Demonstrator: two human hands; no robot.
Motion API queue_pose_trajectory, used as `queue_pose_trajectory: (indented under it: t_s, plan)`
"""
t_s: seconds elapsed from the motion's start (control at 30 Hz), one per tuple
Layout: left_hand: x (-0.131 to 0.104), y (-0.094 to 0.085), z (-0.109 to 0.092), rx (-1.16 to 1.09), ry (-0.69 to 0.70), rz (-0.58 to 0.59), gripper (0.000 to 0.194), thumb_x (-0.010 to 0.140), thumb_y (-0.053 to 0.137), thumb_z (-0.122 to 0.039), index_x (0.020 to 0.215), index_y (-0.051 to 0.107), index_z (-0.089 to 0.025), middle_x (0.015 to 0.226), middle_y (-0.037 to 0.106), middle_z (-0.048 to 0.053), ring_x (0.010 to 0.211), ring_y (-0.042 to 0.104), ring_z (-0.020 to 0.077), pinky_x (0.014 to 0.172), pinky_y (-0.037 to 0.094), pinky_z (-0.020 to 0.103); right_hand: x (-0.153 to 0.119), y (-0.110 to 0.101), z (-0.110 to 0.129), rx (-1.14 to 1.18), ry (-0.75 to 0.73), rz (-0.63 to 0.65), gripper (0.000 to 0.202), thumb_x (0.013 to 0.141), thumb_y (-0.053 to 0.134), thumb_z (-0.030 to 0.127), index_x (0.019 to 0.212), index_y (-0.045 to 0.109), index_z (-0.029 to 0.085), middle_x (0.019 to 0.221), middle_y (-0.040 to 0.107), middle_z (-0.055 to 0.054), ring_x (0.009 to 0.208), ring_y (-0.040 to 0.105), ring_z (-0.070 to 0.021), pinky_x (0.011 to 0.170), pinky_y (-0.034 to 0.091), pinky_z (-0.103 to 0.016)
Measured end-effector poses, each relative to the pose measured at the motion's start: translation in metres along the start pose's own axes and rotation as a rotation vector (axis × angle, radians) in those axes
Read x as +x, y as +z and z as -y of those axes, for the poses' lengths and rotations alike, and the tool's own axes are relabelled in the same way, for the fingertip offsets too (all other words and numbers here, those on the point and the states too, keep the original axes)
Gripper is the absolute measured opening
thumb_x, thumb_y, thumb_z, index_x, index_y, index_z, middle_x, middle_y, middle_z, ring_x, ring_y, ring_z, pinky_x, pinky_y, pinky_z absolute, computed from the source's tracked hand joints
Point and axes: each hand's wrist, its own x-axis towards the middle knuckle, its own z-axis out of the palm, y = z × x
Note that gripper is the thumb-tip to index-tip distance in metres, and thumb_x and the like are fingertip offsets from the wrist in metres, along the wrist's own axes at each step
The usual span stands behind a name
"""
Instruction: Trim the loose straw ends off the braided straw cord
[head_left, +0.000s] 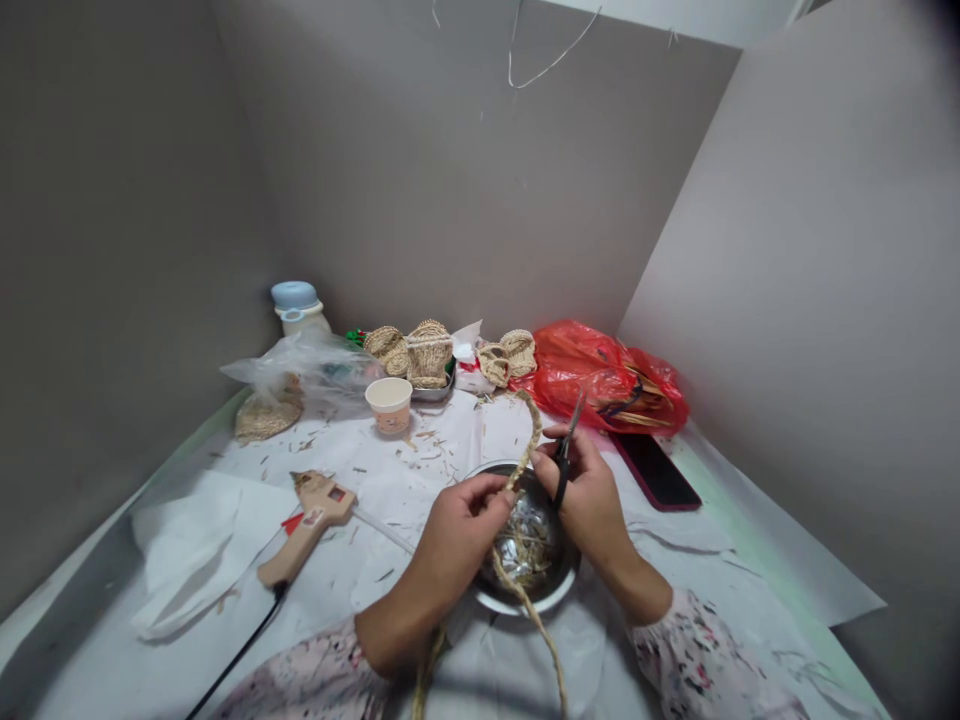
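Note:
A braided straw cord (535, 432) is pinched between the thumb and fingers of my left hand (469, 525). One end of it rises above the hand, and the rest trails down toward me. My right hand (592, 500) is closed around a pair of black-handled scissors (562, 462), blades pointing up and away. Its thumb and finger come close to the cord; whether they touch it I cannot tell. Beneath both hands stands a metal bowl (564, 588) with straw scraps inside, partly hidden by my hands.
A glue gun (304, 535) with a black cable lies at left. Behind are a paper cup (389, 408), woven straw pieces (429, 355), a clear plastic bag (322, 355), a blue-lidded bottle (295, 297) and a red bag (592, 365). A phone (658, 470) lies at right.

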Motion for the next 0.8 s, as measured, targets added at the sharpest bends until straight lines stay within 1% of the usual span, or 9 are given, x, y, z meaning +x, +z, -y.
queue_pose_trajectory:
  t_s: [0.07, 0.13, 0.23, 0.3, 0.4, 0.5, 0.6, 0.7, 0.8]
  plan:
    - [0.000, 0.000, 0.003, 0.044, 0.026, -0.072, 0.025, 0.079, 0.059, -0.029, 0.094, 0.071, -0.013, 0.076, 0.068, 0.003, 0.069, 0.057, 0.0157, 0.064, 0.044, 0.024, 0.000, -0.005, 0.004, -0.168, -0.103, -0.054, 0.028, 0.077, 0.062, 0.030, 0.102, 0.056, 0.020, 0.078, 0.063, 0.000, 0.063, 0.056, -0.0126, 0.060, 0.045, -0.025]
    - [0.000, -0.001, 0.006, 0.079, 0.048, -0.138, 0.026, 0.079, 0.059, -0.031, 0.094, 0.070, -0.013, 0.075, 0.067, 0.003, 0.067, 0.057, 0.0157, 0.063, 0.043, 0.024, 0.001, -0.011, 0.008, -0.302, -0.224, -0.076, 0.024, 0.077, 0.063, 0.030, 0.099, 0.059, 0.021, 0.075, 0.062, 0.002, 0.060, 0.053, -0.0115, 0.059, 0.044, -0.024]
    - [0.000, -0.003, 0.009, 0.090, 0.065, -0.206, 0.030, 0.078, 0.059, -0.033, 0.098, 0.069, -0.013, 0.070, 0.065, 0.002, 0.063, 0.055, 0.0148, 0.061, 0.043, 0.024, 0.002, -0.019, 0.010, -0.447, -0.402, 0.066, 0.020, 0.080, 0.062, 0.028, 0.098, 0.061, 0.022, 0.074, 0.063, 0.002, 0.062, 0.054, -0.0117, 0.062, 0.044, -0.024]
    - [-0.001, -0.004, 0.009, 0.094, 0.076, -0.241, 0.031, 0.078, 0.060, -0.033, 0.099, 0.069, -0.013, 0.068, 0.064, 0.001, 0.061, 0.054, 0.0146, 0.060, 0.043, 0.024, 0.002, -0.024, 0.009, -0.561, -0.460, 0.178, 0.020, 0.080, 0.060, 0.025, 0.100, 0.063, 0.022, 0.079, 0.065, 0.001, 0.068, 0.057, -0.0130, 0.066, 0.044, -0.024]
    - [-0.003, -0.005, 0.006, 0.099, 0.087, -0.257, 0.030, 0.078, 0.060, -0.032, 0.098, 0.070, -0.013, 0.066, 0.064, 0.001, 0.061, 0.054, 0.0145, 0.060, 0.043, 0.024, 0.001, -0.032, 0.007, -0.767, -0.451, 0.297, 0.027, 0.077, 0.058, 0.017, 0.103, 0.063, 0.024, 0.088, 0.068, -0.001, 0.077, 0.061, -0.0156, 0.069, 0.043, -0.025]
    - [-0.005, -0.005, 0.005, 0.092, 0.094, -0.242, 0.028, 0.080, 0.058, -0.033, 0.096, 0.071, -0.014, 0.071, 0.067, 0.002, 0.066, 0.057, 0.0154, 0.062, 0.044, 0.024, 0.001, -0.038, 0.005, -0.941, -0.410, 0.397, 0.039, 0.070, 0.056, 0.009, 0.105, 0.062, 0.025, 0.090, 0.068, -0.002, 0.080, 0.062, -0.0175, 0.069, 0.042, -0.026]
    - [-0.006, -0.005, 0.005, 0.089, 0.105, -0.223, 0.027, 0.082, 0.056, -0.033, 0.096, 0.070, -0.015, 0.076, 0.068, 0.002, 0.072, 0.059, 0.0165, 0.065, 0.045, 0.024, 0.003, -0.042, 0.004, -1.037, -0.410, 0.431, 0.039, 0.069, 0.055, 0.010, 0.105, 0.062, 0.026, 0.089, 0.068, -0.003, 0.081, 0.062, -0.0191, 0.066, 0.041, -0.026]
    - [-0.006, -0.005, 0.005, 0.099, 0.109, -0.211, 0.026, 0.082, 0.056, -0.033, 0.095, 0.071, -0.015, 0.076, 0.069, 0.002, 0.074, 0.060, 0.0172, 0.068, 0.045, 0.025, 0.005, -0.043, 0.000, -1.040, -0.412, 0.414, 0.036, 0.071, 0.055, 0.013, 0.103, 0.063, 0.026, 0.090, 0.068, -0.003, 0.080, 0.062, -0.0198, 0.065, 0.040, -0.027]
    - [-0.006, -0.006, 0.005, 0.101, 0.106, -0.226, 0.028, 0.082, 0.058, -0.034, 0.096, 0.071, -0.014, 0.077, 0.069, 0.003, 0.073, 0.060, 0.0175, 0.068, 0.046, 0.025, 0.007, -0.038, -0.009, -0.863, -0.350, 0.351, 0.029, 0.076, 0.056, 0.021, 0.105, 0.061, 0.024, 0.086, 0.067, -0.002, 0.075, 0.061, -0.0178, 0.066, 0.042, -0.027]
